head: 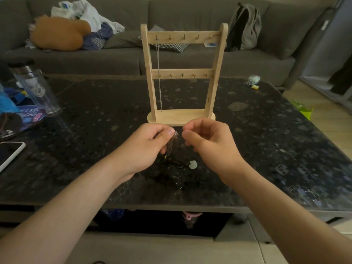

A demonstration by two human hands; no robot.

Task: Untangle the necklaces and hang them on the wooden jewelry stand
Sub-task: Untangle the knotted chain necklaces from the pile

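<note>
The wooden jewelry stand (182, 77) stands upright on the dark table, with two rows of small hooks. One silver chain (159, 77) hangs from the top row's leftmost hook down to the base. Just in front of the stand, my left hand (146, 147) pinches a thin silver chain (172, 141) that dangles below its fingers. My right hand (207, 143) is close beside it with thumb and fingers curled toward the chain's top end; whether they grip it is unclear. A black cord necklace (171, 161) with a pale pendant (193, 164) lies on the table under my hands.
A clear bottle (36, 88) and blue packaging stand at the table's left, with a phone (9, 152) at the left edge. Small items (252, 81) lie at the far right corner. A grey sofa (114, 60) with clothes and a backpack is behind.
</note>
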